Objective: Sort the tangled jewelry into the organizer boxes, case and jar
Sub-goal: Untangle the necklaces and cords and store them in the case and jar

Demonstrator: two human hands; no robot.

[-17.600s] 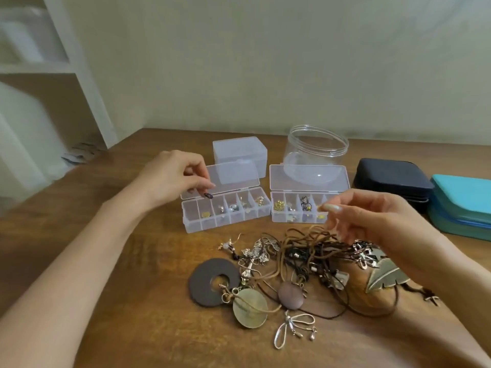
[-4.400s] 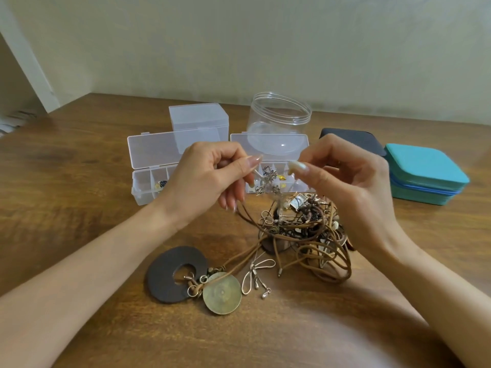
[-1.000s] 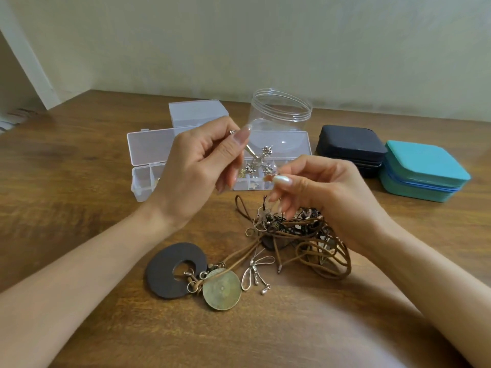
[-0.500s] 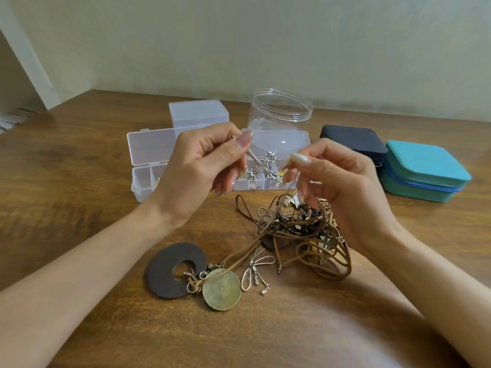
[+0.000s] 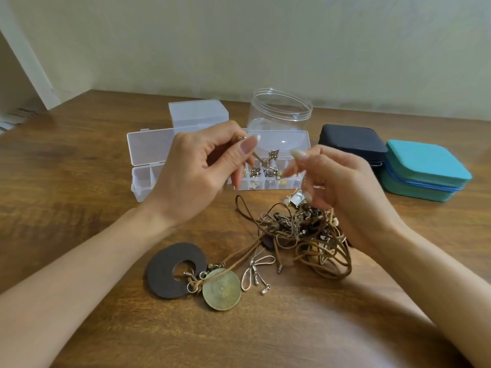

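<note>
— What's at the far left?

— On the brown wooden counter (image 5: 79, 197), a clear plastic organizer box (image 5: 144, 151) lies with its lid thrown back, I'd say so pieces can drop straight into the compartments. A smaller closed clear plastic box (image 5: 198, 114) stands behind it.

— And the left hand?

— The left hand (image 5: 196, 176) is raised, its fingers narrowed to a pinch on the thin stem of a silver charm cluster (image 5: 265, 167). The cluster hangs in the air in front of a second open clear organizer box (image 5: 268, 184), apart from everything on the counter. It is probably lifted to free it from the cords.

— What lies nearer the person?

— A dark brown wooden ring pendant (image 5: 170, 272) touches a round brass disc pendant (image 5: 221, 289). Both are on tan cords that run right into the tangle of brown cords and metal bits (image 5: 305, 235). Most of the sorting looks to be ahead.

— Further right?

— A clear round lidless plastic jar (image 5: 281, 112) stands behind the second box. The right hand (image 5: 345, 192) hovers over the tangle, fingers curled by the cluster's loose end, and blur hides whether they hold it. Past it, a closed navy zip case (image 5: 350, 140) sits just beside a closed teal zip case (image 5: 425, 171).
</note>
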